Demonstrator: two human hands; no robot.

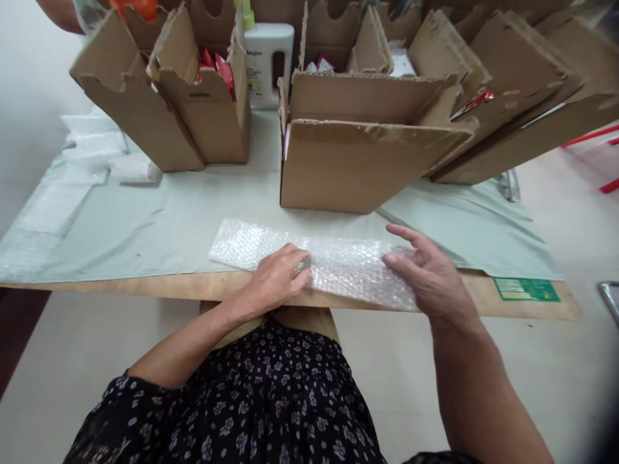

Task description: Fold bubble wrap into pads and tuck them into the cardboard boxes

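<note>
Wooden table edge [169, 285] nearest | bubble-wrap strip [353, 267] at 12, lapping it | left hand [278, 277]: fingers curled together on strip; right hand [430, 277]: thumb and forefinger spread, 3 o'clock end | light, even pressure suits flatness | more room toward 10 than 1, where carton [338, 167] stands near

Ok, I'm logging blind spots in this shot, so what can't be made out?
All in the head view:
Bubble wrap under the left hand: covered by that hand.
Right hand: lower fingers hidden behind its palm, so its full grip is unclear.
Front box: its front wall hides the bottom inside.
White bottle: small print too small.
Green card: print too small.
Arm at top left: cut off by the top edge.
</note>
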